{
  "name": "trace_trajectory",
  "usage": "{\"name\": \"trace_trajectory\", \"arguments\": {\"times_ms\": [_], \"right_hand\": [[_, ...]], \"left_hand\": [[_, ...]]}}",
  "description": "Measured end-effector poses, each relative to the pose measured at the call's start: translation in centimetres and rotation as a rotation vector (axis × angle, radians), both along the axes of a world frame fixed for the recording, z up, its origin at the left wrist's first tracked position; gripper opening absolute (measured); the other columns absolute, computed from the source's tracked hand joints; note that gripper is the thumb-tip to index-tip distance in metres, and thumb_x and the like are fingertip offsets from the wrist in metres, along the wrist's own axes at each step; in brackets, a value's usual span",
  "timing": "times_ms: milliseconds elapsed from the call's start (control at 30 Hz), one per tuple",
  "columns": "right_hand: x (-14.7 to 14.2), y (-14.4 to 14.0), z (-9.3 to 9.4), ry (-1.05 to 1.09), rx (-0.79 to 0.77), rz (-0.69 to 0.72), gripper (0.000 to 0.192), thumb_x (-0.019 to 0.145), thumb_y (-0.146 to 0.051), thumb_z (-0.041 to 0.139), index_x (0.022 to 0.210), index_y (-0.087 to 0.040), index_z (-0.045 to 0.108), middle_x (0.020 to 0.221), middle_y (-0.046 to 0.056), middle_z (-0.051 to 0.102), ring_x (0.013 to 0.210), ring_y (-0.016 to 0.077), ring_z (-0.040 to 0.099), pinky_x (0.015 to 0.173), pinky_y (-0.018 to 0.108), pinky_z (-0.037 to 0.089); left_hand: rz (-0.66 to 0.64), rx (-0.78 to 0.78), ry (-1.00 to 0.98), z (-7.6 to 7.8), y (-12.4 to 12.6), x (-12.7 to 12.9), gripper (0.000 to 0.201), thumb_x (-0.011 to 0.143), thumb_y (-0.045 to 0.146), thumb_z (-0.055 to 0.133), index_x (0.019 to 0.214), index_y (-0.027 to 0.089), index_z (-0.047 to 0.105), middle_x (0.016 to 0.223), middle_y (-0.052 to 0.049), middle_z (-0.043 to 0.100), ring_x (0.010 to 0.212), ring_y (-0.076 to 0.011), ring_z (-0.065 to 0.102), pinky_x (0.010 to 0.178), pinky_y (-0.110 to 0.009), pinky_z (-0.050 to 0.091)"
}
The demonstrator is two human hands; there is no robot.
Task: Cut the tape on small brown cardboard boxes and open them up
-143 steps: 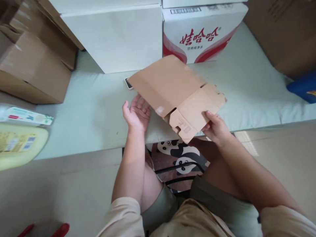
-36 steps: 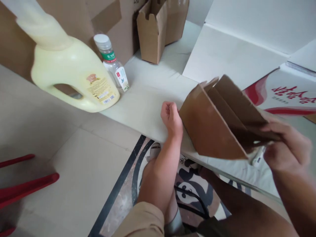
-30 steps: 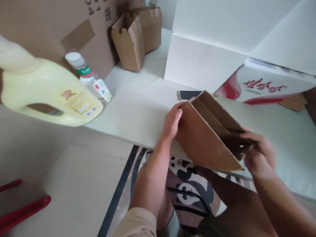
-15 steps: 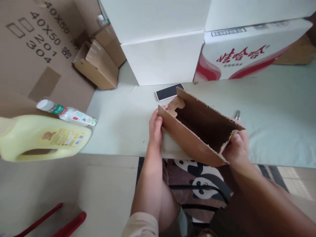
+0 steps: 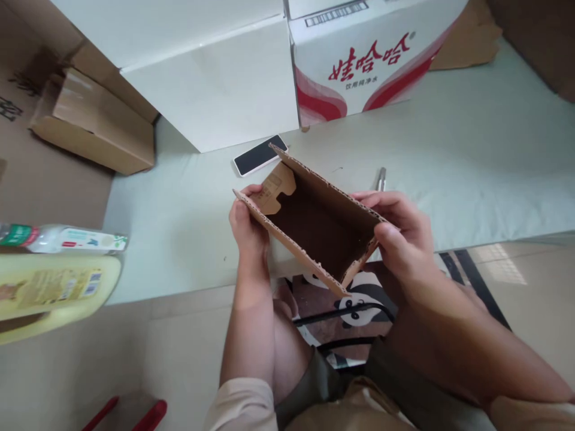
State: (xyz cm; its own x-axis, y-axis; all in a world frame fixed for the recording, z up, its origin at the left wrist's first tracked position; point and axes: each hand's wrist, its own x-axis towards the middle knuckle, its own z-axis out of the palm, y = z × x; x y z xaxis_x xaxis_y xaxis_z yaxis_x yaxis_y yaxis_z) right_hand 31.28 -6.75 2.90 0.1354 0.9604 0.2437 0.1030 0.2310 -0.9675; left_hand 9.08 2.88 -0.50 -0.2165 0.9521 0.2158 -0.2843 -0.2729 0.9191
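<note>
Between my hands is a brown cardboard box (image 5: 309,258), open at the top and tilted, with a dark inside. A notched inner flap (image 5: 272,190) shows at its far left end. My left hand (image 5: 250,224) grips that left end, thumb on the outside near the corner. At the right end my right hand (image 5: 402,233) holds the wall, thumb over the rim and fingers behind the far side. A white-edged device with a dark face (image 5: 260,155) lies on the table behind the box. Near my right fingers lies a small metal object (image 5: 381,179), partly hidden.
White cartons (image 5: 211,90) and a carton with red lettering (image 5: 368,72) stand along the back of the covered table (image 5: 471,161). To the left are a cardboard box (image 5: 101,123), a plastic bottle (image 5: 63,238) and a yellow jug (image 5: 58,287). Red handles (image 5: 150,416) show lower left.
The view has shifted, so the scene sits further left. My right hand has moved from the box's end corner to its far side wall. Both hands still hold the box.
</note>
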Motion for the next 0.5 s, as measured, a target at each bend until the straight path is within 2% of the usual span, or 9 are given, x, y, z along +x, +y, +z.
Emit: {"name": "trace_trajectory", "arguments": {"times_ms": [100, 200, 333, 500], "right_hand": [[0.1, 0.4, 0.5, -0.019, -0.027, -0.134, 0.036, 0.092, -0.065, 0.056, 0.103, -0.031, 0.059, 0.118, 0.006, 0.072, 0.095, 0.0215, 0.072, 0.076, 0.036, 0.061], [-0.2, 1.3, 0.0, 0.002, 0.023, -0.248, 0.044, 0.089, -0.073, 0.056, 0.096, -0.029, 0.06, 0.1, 0.004, 0.073, 0.08, 0.018, 0.069, 0.068, 0.032, 0.057], [0.1, 2.3, -0.3, 0.022, -0.012, -0.255, 0.049, 0.087, -0.076, 0.055, 0.093, -0.028, 0.06, 0.075, 0.001, 0.063, 0.067, 0.0174, 0.064, 0.059, 0.031, 0.052], [0.5, 2.6, -0.2, 0.041, -0.052, -0.225, 0.04, 0.094, -0.067, 0.051, 0.093, -0.028, 0.058, 0.068, -0.001, 0.055, 0.062, 0.0167, 0.061, 0.055, 0.03, 0.049]], "left_hand": [[-0.04, 0.058, -0.047, 0.0, -0.3, 0.1, 0.054, 0.079, 0.07, 0.068, 0.065, 0.021, 0.052, 0.096, -0.005, 0.063, 0.096, -0.0214, 0.064, 0.084, -0.035, 0.053], [-0.027, 0.022, -0.009, -0.2, -0.3, 0.2, 0.054, 0.076, 0.075, 0.067, 0.078, 0.021, 0.061, 0.096, -0.006, 0.063, 0.092, -0.0203, 0.064, 0.079, -0.031, 0.053], [-0.034, -0.039, -0.018, -0.3, -0.3, 0.0, 0.059, 0.072, 0.079, 0.068, 0.088, 0.022, 0.065, 0.097, -0.006, 0.064, 0.087, -0.0188, 0.064, 0.072, -0.028, 0.053], [-0.091, -0.057, -0.067, -0.2, -0.5, -0.2, 0.057, 0.069, 0.076, 0.073, 0.087, 0.023, 0.065, 0.098, -0.006, 0.064, 0.087, -0.0191, 0.065, 0.07, -0.028, 0.054]]}}
